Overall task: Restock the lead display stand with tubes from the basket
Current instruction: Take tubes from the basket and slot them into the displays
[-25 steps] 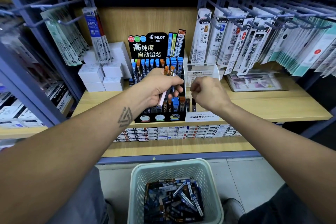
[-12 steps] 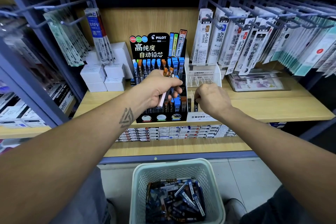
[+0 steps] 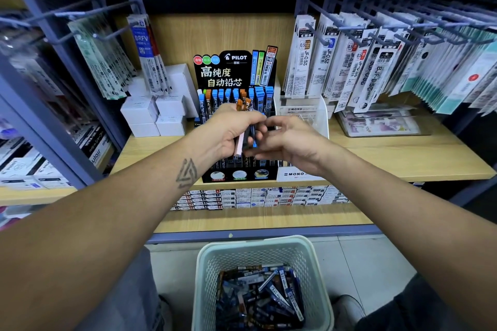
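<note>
1. Basket [image 3: 204,285] on the floor below the shelf's front edge, within arm's reach; loose tubes [image 3: 269,293] fill its bottom.
2. Left hand [image 3: 228,131] grips a bundle of tubes [image 3: 243,126] upright, likely as a ready supply.
3. Right hand [image 3: 290,140], fingers loosely spread, reaches into the bundle; holds nothing visibly.
4. Display stand [image 3: 234,70] on the shelf's [image 3: 403,158] front edge, rows mostly filled.

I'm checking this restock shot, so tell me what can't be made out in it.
All head view:
- Display stand: its middle rows are hidden behind both hands.
- Tubes in the left hand: the count is unclear, since fingers cover them.
- Right hand: its fingertips are motion-blurred, so whether they touch a tube can't be told.
- Basket: its near rim is cut off by the bottom edge.
- Hanging refill packs: most of the print is too small.
</note>
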Available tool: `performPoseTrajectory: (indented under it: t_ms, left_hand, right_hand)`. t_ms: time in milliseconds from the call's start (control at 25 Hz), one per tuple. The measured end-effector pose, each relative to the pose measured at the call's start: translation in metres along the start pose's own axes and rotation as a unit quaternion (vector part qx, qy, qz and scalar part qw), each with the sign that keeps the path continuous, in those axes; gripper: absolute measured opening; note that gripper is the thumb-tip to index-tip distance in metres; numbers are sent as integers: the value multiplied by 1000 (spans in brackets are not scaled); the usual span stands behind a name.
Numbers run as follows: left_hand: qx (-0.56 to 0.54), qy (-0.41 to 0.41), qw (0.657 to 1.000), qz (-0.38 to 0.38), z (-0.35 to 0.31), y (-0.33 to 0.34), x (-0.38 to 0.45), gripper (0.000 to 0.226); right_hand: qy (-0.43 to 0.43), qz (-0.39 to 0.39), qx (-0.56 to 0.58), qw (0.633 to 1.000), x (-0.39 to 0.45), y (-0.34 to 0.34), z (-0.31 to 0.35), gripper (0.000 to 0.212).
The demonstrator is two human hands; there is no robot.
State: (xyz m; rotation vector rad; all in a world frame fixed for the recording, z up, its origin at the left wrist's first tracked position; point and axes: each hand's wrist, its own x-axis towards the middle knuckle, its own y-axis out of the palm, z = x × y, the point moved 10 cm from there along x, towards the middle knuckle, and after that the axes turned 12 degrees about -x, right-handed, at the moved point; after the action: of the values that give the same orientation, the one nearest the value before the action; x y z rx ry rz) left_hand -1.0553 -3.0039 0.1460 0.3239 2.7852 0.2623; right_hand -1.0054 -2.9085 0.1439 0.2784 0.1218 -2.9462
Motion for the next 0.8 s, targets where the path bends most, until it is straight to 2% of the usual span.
performPoseTrajectory:
  t_ms: [80, 160, 280, 480, 640, 800]
  left_hand:
    - [-12, -1, 1000, -9, -2, -4, -1, 8]
    - [-2, -6, 1000, -21, -4, -9, -2, 10]
    - [-10, -5, 1000, -27, -7, -12, -3, 15]
    - [-100, 34, 993, -54, -23, -28, 1, 7]
    - [-6, 87, 990, -108, -38, -51, 4, 10]
    - [60, 59, 991, -104, -38, -56, 4, 16]
  right_hand:
    - [5, 36, 85, 996, -1, 11, -2, 30]
    - [7, 16, 116, 993, 0, 9, -5, 31]
    - [12, -26, 100, 995, 5, 4, -9, 26]
    - [15, -82, 30, 996, 10, -9, -6, 24]
    - [13, -102, 1, 995, 12, -14, -7, 23]
    - [-6, -137, -21, 990, 18, -23, -8, 23]
